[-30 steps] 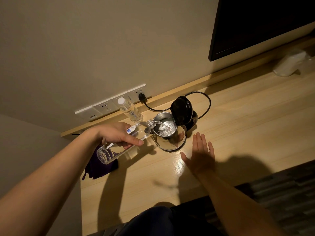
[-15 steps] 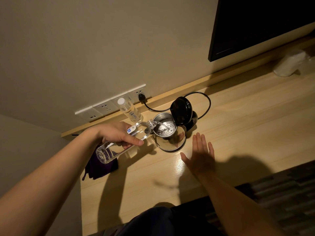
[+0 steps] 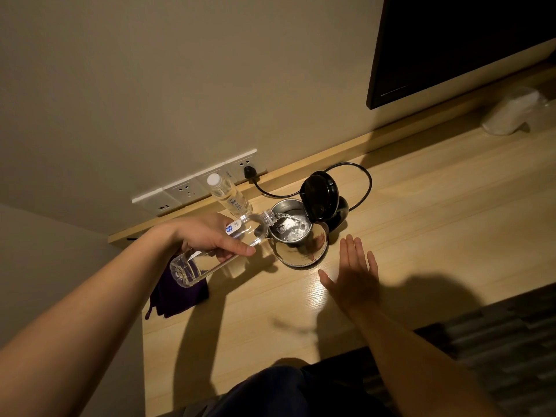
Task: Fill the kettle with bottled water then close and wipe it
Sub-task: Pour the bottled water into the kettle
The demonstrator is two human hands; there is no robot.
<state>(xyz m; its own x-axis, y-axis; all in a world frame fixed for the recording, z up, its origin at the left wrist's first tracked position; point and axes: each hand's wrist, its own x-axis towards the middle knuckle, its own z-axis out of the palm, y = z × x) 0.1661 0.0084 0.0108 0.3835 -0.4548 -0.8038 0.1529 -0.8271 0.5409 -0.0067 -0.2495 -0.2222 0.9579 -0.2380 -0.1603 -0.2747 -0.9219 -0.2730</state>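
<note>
A steel kettle [image 3: 301, 251] stands on the wooden desk [image 3: 421, 224] with its black lid [image 3: 319, 194] tipped up and open. My left hand [image 3: 210, 236] is shut on a clear water bottle [image 3: 207, 260], tilted with its neck at the kettle's rim, and water runs into the kettle. My right hand [image 3: 352, 275] rests flat on the desk just in front and right of the kettle, fingers apart, holding nothing. A dark purple cloth [image 3: 177, 296] lies on the desk under the bottle's base.
A second capped bottle [image 3: 228, 195] stands upright behind the kettle by the wall sockets [image 3: 192, 188]. The kettle's black cord [image 3: 358, 182] loops from a plug across the desk. A dark screen [image 3: 457, 40] hangs on the wall; a white wrapped object [image 3: 508, 115] sits far right.
The bottle stays tilted over the kettle and water keeps running in. Both hands hold nearly the same places.
</note>
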